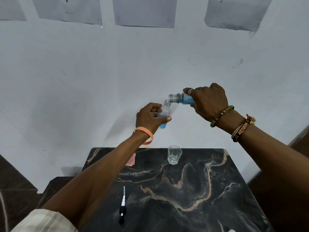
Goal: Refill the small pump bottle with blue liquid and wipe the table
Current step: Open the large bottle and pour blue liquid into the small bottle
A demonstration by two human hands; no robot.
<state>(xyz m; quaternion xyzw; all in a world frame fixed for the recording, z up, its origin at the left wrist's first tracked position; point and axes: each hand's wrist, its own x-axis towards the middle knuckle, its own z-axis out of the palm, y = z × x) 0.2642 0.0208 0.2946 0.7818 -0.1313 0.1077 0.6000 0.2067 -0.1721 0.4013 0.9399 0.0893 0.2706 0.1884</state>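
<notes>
Mouths nearly meet above the far edge of the table (225, 190): the left hand (148, 117) grips the small pump bottle (164, 114), part-filled with blue and leaning neck-up toward the right, while the right hand (209, 101) grasps the larger bottle (182, 98) lying almost level, its opening just above that neck.

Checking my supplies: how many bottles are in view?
2. The small bottle is held in the left hand; the larger refill bottle, tilted toward its mouth, is in the right hand. None visible elsewhere.
</notes>
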